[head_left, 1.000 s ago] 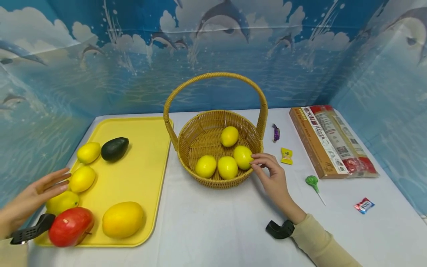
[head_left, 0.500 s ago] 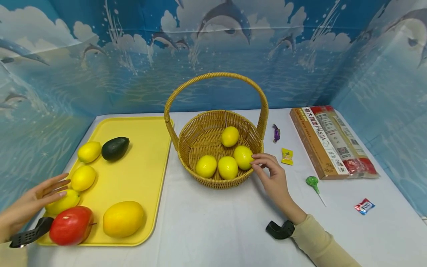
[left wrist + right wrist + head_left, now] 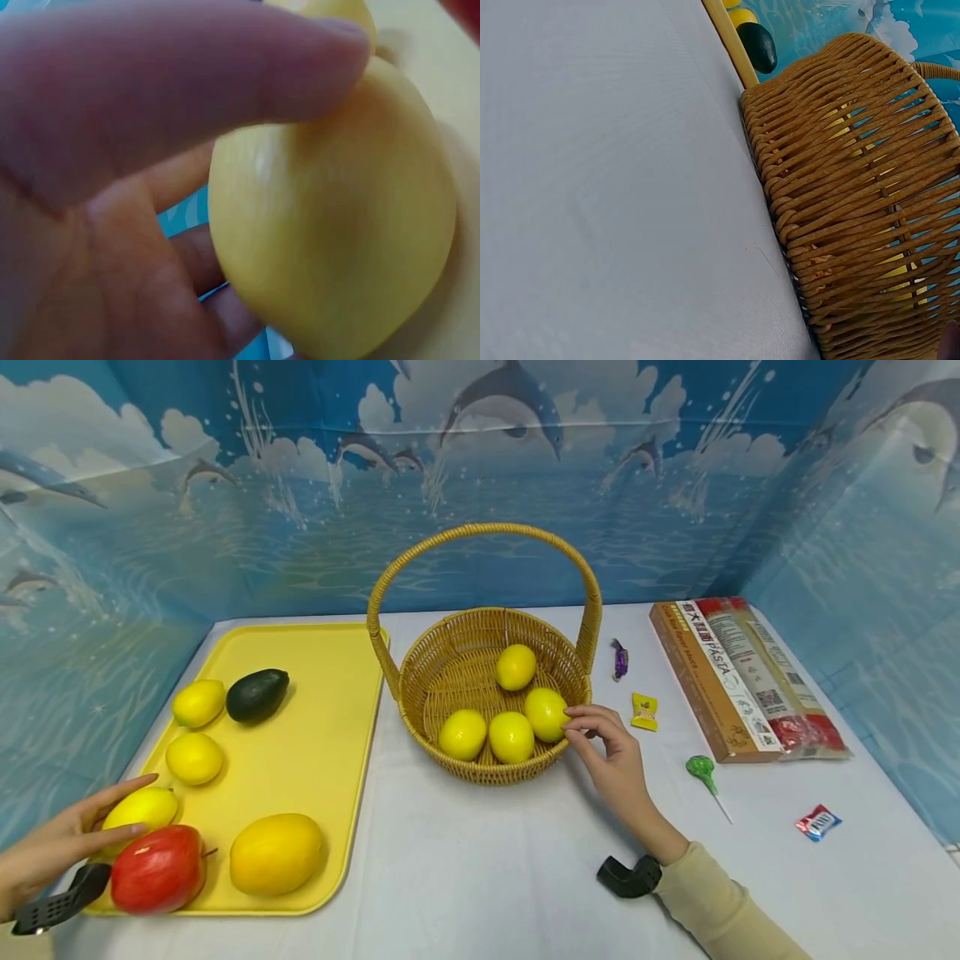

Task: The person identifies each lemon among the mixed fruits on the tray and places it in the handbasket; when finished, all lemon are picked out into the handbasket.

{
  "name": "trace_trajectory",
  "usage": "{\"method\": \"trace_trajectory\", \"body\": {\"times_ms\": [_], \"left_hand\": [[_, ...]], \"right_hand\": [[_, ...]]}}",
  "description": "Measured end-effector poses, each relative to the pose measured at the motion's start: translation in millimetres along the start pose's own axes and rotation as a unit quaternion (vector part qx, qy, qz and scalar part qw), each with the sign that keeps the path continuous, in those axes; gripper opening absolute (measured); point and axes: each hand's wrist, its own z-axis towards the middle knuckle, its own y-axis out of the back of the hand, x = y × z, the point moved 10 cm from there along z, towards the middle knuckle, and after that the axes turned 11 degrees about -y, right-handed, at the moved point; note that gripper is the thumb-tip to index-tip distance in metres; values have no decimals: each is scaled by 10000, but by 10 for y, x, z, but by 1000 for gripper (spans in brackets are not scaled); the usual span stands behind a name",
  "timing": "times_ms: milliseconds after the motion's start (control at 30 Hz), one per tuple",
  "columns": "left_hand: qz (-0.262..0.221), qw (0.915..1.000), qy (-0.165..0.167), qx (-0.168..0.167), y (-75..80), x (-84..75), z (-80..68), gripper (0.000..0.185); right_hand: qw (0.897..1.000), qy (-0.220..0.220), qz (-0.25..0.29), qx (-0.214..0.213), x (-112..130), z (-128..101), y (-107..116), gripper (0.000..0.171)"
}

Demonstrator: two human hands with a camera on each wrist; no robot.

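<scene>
My left hand [image 3: 67,839] is at the near left of the yellow tray [image 3: 322,693], its thumb and fingers around a lemon [image 3: 144,808]. In the left wrist view the thumb presses across this lemon [image 3: 337,225], and the fingers lie behind it. Another lemon [image 3: 195,758] is just beyond it, and a red fruit with a stem [image 3: 159,870] sits close under the thumb. My right hand [image 3: 618,768] holds the right rim of the wicker basket [image 3: 450,672] with bent fingers, right at a lemon [image 3: 546,714] inside. Several lemons lie in the basket.
The tray also bears a third lemon [image 3: 198,702], an avocado [image 3: 257,695] and a large yellow fruit [image 3: 276,854]. Right of the basket lie a purple-wrapped candy [image 3: 620,660], a yellow candy [image 3: 644,712], a green lollipop [image 3: 702,767], a red-blue candy [image 3: 818,822] and a pasta package [image 3: 742,677].
My left hand has come down and toward me, from over the tray's lemons onto the nearest one, closing around it. The right hand and the basket have stayed put.
</scene>
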Motion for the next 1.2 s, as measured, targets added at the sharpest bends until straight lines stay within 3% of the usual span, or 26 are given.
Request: {"method": "trace_trajectory", "body": {"times_ms": [133,300,467,600,700,900,1200], "left_hand": [[-23,9999,93,-46,2,28,-24,88],[278,9994,132,-176,38,-21,-46,89],[699,9967,145,-388,131,-122,-83,89],[713,9952,71,-663,210,-266,-106,87],[683,9933,-35,-926,255,-418,-112,89],[743,9868,-551,-1330,292,-848,-133,81],[545,9862,-1145,-1060,83,-1618,-65,70]], "right_hand": [[10000,-6,-24,-7,139,5,-25,15],[9999,-85,-90,-18,179,-5,-35,14],[10000,-58,-60,-6,177,-9,-38,12],[10000,24,-72,-16,188,-8,-38,12],[10000,45,-82,-23,187,-3,-31,14],[10000,-28,-54,-18,176,5,-26,17],[10000,64,-58,-17,186,4,-29,17]]}}
